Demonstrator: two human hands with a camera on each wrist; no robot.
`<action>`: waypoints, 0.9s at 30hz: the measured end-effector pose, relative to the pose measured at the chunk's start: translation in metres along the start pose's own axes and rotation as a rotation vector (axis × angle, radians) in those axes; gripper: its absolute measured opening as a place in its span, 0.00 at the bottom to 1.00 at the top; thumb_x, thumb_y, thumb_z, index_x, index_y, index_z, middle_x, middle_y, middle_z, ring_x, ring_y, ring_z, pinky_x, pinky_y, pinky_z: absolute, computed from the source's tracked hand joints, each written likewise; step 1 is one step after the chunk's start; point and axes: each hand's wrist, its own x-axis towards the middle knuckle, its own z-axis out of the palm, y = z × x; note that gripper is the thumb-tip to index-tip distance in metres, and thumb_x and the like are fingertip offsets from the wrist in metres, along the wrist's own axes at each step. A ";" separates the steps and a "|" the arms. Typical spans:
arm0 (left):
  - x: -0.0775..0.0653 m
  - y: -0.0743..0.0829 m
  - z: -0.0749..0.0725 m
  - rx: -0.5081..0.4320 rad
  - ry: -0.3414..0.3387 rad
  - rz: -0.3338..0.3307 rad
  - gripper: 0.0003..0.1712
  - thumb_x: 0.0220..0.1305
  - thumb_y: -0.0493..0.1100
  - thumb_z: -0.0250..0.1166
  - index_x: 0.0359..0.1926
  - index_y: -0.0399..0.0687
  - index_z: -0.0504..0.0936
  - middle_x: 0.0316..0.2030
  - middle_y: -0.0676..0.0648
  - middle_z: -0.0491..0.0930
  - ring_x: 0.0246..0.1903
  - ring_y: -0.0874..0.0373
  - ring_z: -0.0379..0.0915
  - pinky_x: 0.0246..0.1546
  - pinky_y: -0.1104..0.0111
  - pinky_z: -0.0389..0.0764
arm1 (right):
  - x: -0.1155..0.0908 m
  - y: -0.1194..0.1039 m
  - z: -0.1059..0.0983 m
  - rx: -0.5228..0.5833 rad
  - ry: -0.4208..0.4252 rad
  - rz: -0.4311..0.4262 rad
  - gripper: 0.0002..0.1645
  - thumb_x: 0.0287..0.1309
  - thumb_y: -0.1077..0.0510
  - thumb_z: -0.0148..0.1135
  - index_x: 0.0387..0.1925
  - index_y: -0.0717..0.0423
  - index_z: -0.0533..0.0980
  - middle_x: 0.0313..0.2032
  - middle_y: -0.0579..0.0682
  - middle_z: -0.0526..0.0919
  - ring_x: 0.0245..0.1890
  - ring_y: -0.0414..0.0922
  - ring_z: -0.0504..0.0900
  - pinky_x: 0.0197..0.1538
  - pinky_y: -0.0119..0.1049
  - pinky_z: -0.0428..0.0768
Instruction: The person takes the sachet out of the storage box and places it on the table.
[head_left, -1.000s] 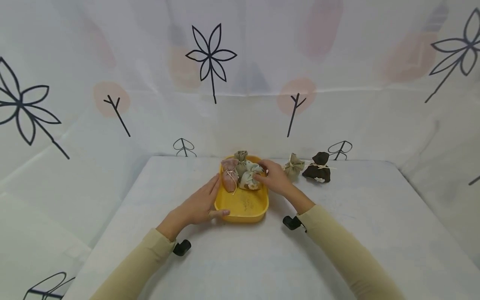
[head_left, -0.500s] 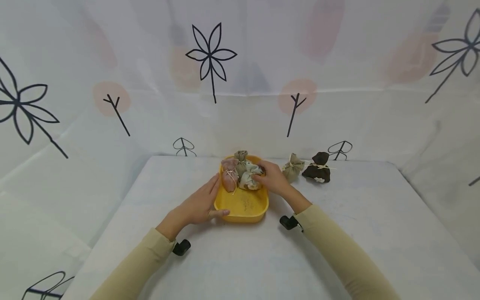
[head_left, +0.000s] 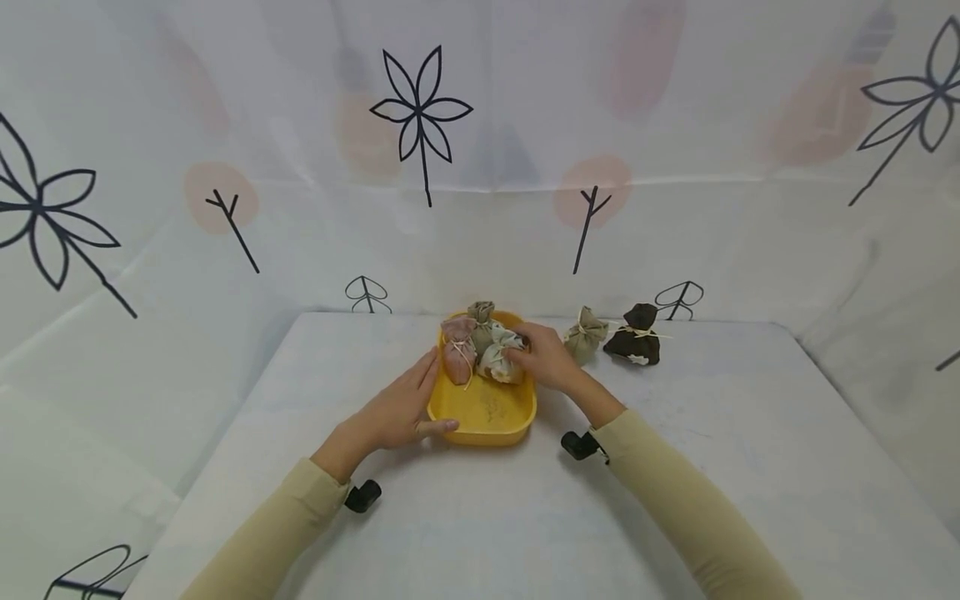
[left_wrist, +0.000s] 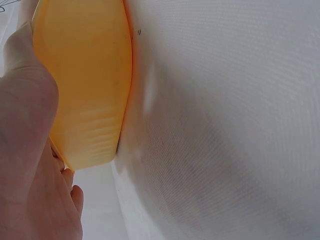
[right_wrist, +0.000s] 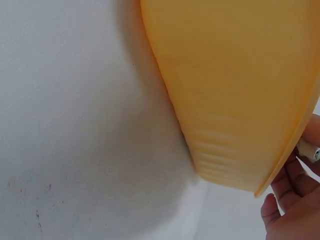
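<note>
Printed curtains (head_left: pixel 487 242) wall in a white table (head_left: pixel 480 517), booth-like.

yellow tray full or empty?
Partly full: the yellow tray has pink pouch, khaki pouch and white pouch toward far end; near floor bare.

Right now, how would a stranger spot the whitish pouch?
On the white table, find the yellow tray. Inside, the whitish pouch sits farthest right, gripped by the right hand. Its pale cloth sets it apart from the pink pouch and olive pouch beside it.
</note>
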 end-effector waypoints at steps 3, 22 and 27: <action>0.000 0.000 0.000 -0.001 -0.002 -0.007 0.67 0.66 0.79 0.52 0.81 0.39 0.33 0.82 0.42 0.28 0.81 0.48 0.33 0.79 0.56 0.47 | 0.000 -0.002 -0.002 -0.013 0.003 -0.013 0.19 0.69 0.56 0.65 0.57 0.60 0.80 0.47 0.56 0.84 0.44 0.50 0.78 0.47 0.44 0.80; 0.000 0.000 -0.005 0.007 0.012 0.024 0.67 0.65 0.80 0.51 0.81 0.36 0.35 0.82 0.38 0.31 0.80 0.45 0.35 0.78 0.54 0.49 | -0.007 -0.018 -0.016 0.076 0.073 -0.058 0.19 0.69 0.57 0.65 0.57 0.62 0.78 0.49 0.56 0.83 0.48 0.52 0.80 0.52 0.48 0.82; -0.001 0.001 -0.003 0.010 0.006 0.020 0.68 0.64 0.81 0.50 0.81 0.37 0.35 0.82 0.39 0.31 0.81 0.46 0.35 0.78 0.55 0.49 | -0.012 -0.026 -0.019 0.109 0.084 -0.088 0.17 0.69 0.58 0.65 0.55 0.62 0.79 0.47 0.55 0.82 0.46 0.51 0.78 0.54 0.48 0.81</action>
